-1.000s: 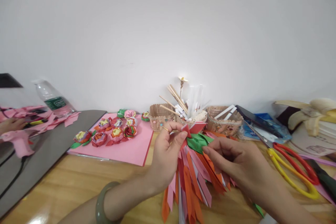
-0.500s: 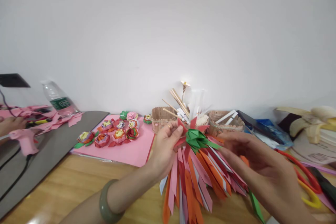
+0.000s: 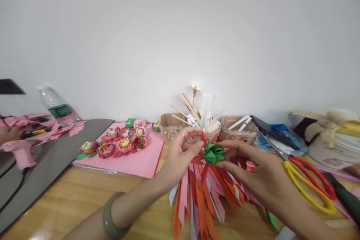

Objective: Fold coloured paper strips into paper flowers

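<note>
Between my two hands is a folded paper flower point(image 3: 213, 153) with a green centre and red pointed strips sticking out around it. My left hand point(image 3: 182, 153) pinches it from the left by a red strip, thumb and forefinger pressed together. From the right, my right hand point(image 3: 250, 161) has its thumb and fingertips closed at the edge of the green centre. Just below and behind lie many paper strips point(image 3: 201, 202) in orange, pink, red and white, fanned out on the wooden table point(image 3: 135, 202).
Finished paper flowers point(image 3: 125, 144) sit on a pink sheet point(image 3: 143, 161) at left. Beyond are a pink glue gun point(image 3: 21, 153), a plastic bottle point(image 3: 59, 108) and another person's hand point(image 3: 9, 134). Woven baskets point(image 3: 171, 122) stand by the wall; scissors point(image 3: 309, 183) lie at right.
My right hand has moved in to the left and closed on the green centre, where a loose green strip stuck out before. The view has shifted slightly.
</note>
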Demonstrator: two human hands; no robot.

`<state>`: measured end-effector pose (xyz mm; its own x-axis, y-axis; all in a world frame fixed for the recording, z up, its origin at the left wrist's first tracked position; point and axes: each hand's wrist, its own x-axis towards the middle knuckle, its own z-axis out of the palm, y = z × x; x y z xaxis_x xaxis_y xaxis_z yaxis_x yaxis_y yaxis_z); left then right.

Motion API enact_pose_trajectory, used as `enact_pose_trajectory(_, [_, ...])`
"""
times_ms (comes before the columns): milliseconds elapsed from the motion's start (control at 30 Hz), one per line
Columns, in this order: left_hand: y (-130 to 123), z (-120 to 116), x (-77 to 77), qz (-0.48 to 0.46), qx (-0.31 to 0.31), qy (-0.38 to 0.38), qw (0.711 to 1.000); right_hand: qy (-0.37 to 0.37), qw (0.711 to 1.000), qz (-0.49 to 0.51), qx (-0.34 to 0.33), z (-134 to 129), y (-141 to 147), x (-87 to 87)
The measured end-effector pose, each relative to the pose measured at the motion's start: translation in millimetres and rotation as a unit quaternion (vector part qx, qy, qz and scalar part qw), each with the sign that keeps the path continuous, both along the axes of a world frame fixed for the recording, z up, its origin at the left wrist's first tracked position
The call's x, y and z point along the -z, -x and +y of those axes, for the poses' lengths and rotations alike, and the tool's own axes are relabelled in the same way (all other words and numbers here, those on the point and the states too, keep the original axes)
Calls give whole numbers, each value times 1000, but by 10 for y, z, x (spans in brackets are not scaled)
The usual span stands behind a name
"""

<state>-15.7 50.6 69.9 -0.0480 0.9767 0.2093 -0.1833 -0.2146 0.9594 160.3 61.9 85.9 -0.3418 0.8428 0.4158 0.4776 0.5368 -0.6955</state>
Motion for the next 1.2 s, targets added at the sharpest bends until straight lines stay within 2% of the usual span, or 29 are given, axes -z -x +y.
enact_pose_trajectory(67, [39, -37, 11, 73, 8, -61, 995, -5, 1000, 12, 10, 7, -7, 3])
enact_pose_trajectory(167, [93, -47, 52, 173, 15, -201, 964, -9, 1000, 27, 8, 5, -23, 5])
enact_pose_trajectory(233, [111, -21, 79, 207, 6, -256, 944, -5, 999, 34, -1, -7, -29, 1])
enact_pose_trajectory(367, [127, 49, 94, 257, -22, -293, 921, 2, 997, 63, -38, -23, -17, -43])
enact_pose_trajectory(500, [163, 89, 86, 263, 4, -311, 913, 25, 994, 68, -78, -12, 1, -130])
enact_pose_trajectory(633, [172, 105, 117, 223, 23, -287, 931, 7, 995, 60, -83, -22, 3, -173])
enact_pose_trajectory(900, [74, 63, 156, 111, 13, -233, 966, -57, 995, 46, -73, -125, 45, -136])
enact_pose_trajectory(1067, [64, 17, 120, 92, 50, -202, 974, -102, 993, 39, -51, -147, 46, -163])
enact_pose_trajectory(1200, [27, 5, 112, 39, 85, -125, 988, -116, 992, 31, -44, -138, 49, -157])
